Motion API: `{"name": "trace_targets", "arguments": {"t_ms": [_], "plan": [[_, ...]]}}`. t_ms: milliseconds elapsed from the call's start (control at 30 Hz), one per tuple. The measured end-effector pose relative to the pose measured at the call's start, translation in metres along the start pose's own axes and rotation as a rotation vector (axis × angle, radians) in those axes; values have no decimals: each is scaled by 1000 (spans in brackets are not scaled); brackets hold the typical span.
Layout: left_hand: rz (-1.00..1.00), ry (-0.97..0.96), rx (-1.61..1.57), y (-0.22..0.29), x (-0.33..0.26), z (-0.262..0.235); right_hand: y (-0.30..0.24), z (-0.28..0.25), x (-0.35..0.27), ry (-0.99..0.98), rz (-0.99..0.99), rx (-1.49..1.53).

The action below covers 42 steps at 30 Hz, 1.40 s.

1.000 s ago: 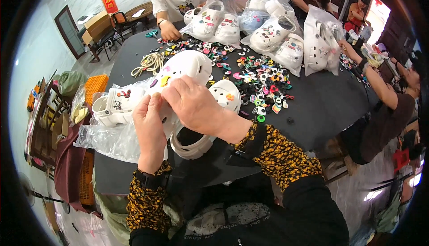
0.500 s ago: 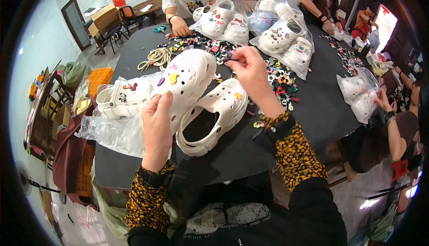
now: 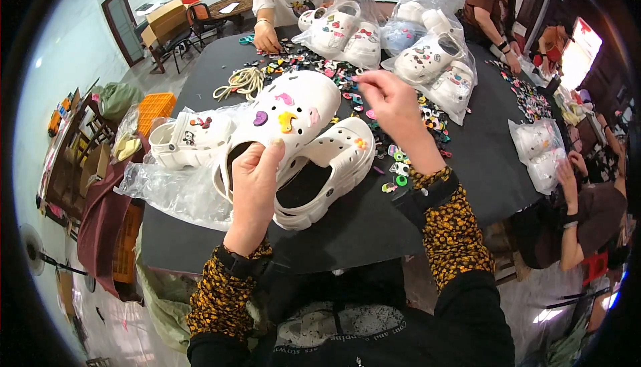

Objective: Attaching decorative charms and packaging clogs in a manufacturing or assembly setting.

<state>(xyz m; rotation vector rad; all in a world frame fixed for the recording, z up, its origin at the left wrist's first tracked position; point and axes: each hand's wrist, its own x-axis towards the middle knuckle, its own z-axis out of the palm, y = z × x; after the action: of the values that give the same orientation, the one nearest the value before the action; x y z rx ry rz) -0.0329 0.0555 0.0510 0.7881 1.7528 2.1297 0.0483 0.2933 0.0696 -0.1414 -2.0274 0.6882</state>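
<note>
My left hand [image 3: 254, 170] grips a white clog [image 3: 307, 100] by the edge of its opening, thumb on top, holding it tilted above the table. Pink, purple and yellow shoe charms sit on the clog's toe. Just beyond that toe, my right hand [image 3: 395, 103] is raised with its fingers pinched; whatever is between the fingertips is too small to make out. Partly behind the held clog, another white clog [image 3: 357, 150] with an orange flower charm lies on the table. To the left, a decorated white clog [image 3: 190, 140] rests by a clear plastic bag [image 3: 177, 193].
Loose colourful charms [image 3: 434, 123] are strewn across the black table [image 3: 320, 250]. A coil of cream cord [image 3: 240, 83] lies behind the clogs. Bagged clogs [image 3: 427, 57] stand at the back, another bagged pair [image 3: 537, 150] at the right. Co-workers sit around the far and right sides.
The held clog has turned in my left hand, so its opening shows more. My right hand stays pinched and has shifted slightly. The whole view has moved a little.
</note>
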Motion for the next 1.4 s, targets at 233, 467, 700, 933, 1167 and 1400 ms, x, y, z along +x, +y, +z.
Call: {"name": "trace_targets", "arguments": {"t_ms": [233,467,700,933,1167,1400], "plan": [[100,-48,160,1,-5,11,-78,48,3,-107,-580,-57],[101,-31,50,-9,-4,6,-77,69,5,8,-604,-134],[16,-46,27,7,-7,17,-67,68,1,19,-539,-92],[-77,24,-178,5,4,5,-67,67,-3,144,-625,67],[-26,-106,42,8,-7,12,-63,53,24,154,-221,135],[44,-101,106,-2,-5,14,-52,61,26,49,-535,-282]]}}
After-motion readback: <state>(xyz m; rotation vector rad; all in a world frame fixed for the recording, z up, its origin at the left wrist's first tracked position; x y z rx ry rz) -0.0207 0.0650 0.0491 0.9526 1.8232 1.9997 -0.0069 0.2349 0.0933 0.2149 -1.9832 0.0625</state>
